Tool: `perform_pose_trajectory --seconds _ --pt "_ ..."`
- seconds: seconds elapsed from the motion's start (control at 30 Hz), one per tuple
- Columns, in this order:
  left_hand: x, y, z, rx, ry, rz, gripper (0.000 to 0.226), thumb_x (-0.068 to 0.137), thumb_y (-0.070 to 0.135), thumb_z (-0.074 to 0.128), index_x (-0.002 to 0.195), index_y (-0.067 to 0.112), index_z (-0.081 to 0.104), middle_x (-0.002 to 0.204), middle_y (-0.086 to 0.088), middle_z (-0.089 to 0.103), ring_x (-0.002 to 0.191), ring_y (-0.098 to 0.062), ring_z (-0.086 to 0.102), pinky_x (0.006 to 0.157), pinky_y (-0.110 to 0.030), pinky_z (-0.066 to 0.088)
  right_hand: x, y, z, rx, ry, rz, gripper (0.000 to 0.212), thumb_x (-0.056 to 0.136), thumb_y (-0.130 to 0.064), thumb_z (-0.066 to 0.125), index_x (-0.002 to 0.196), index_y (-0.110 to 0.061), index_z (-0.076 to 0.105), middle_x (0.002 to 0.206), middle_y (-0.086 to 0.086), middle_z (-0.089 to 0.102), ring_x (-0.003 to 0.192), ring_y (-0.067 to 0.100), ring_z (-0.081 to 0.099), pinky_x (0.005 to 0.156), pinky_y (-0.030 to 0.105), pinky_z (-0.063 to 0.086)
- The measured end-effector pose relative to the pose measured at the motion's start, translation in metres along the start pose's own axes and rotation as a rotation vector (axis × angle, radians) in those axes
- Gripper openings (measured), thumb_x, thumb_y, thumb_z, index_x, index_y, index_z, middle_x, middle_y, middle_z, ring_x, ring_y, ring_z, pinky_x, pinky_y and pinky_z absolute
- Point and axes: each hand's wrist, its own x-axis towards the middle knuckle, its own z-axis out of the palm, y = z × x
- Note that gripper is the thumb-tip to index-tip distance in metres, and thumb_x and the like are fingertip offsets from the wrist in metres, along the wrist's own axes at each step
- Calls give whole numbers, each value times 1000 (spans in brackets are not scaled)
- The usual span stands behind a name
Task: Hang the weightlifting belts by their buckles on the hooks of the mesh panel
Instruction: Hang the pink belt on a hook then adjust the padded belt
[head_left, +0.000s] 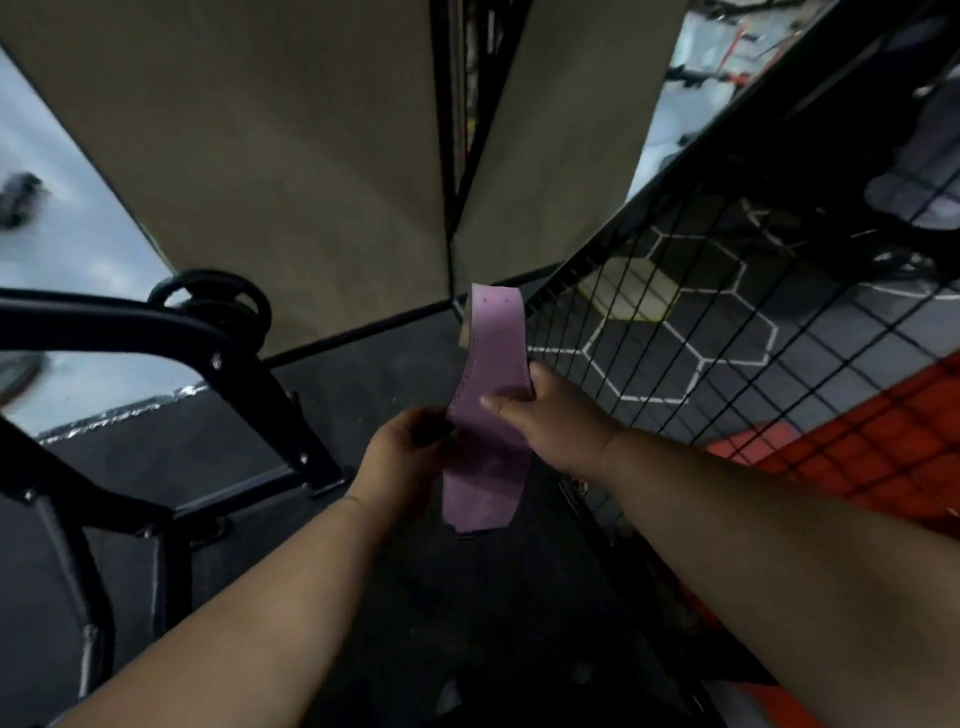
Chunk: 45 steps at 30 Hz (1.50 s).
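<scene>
Beside the black wire mesh panel (727, 312), both hands grip a flat, matte purple belt (491, 395).

Dim gym corner: beige wall panels (270, 156) far ahead, dark rubber floor (395, 364), black machine frame (156, 332) on the left, hexagon-marked flooring (691, 332) right.

- Single view only, head-worn wide-angle camera, nothing shared with a second view.
- Looks forward and steeply down along both forearms; left hand (402, 449) and right hand (550, 421) sit close, near frame centre.
- Purple belt (488, 410) is the nearest thing in front of the lens, held between the hands.
- Dark floor (363, 374) well below.
- Black mesh panel (727, 312) runs along the right side, tilted by lens distortion.
- Black machine frame (171, 332) fills the left; beige wall panels (291, 156) ahead.
- Edges are blurred and bent.
</scene>
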Motion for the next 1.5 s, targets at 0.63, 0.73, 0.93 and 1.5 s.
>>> perform_pose_trajectory --seconds 0.63,0.73,0.93,1.5 --pt "-38 50 58 37 -349 53 10 93 -6 67 100 2 68 84 -2 76 80 -15 69 71 -22 57 -88 -21 -79 -41 343 -51 34 97 -34 67 129 -22 64 118 -6 73 109 15 68 97 39 55" --pt "-50 57 76 138 -325 102 9 97 4 70 106 5 69 82 -4 74 77 -19 64 74 -30 53 -103 -14 -91 -30 419 -25 39 94 -36 69 129 -20 65 120 -5 73 109 17 69 99 40 55" --pt "-80 84 114 110 -327 121 22 102 -6 60 117 8 68 91 -1 80 82 -9 73 73 -21 58 -139 7 -127 -9 365 109 31 90 -37 71 116 -24 61 119 -4 72 106 21 69 96 39 56" --pt "-100 128 137 540 -670 337 26 83 30 72 109 31 73 103 -8 76 91 -13 65 92 -43 54 -203 -11 -156 -1189 232 -311 109 65 -83 69 156 -35 35 162 3 32 153 28 20 128 48 5"
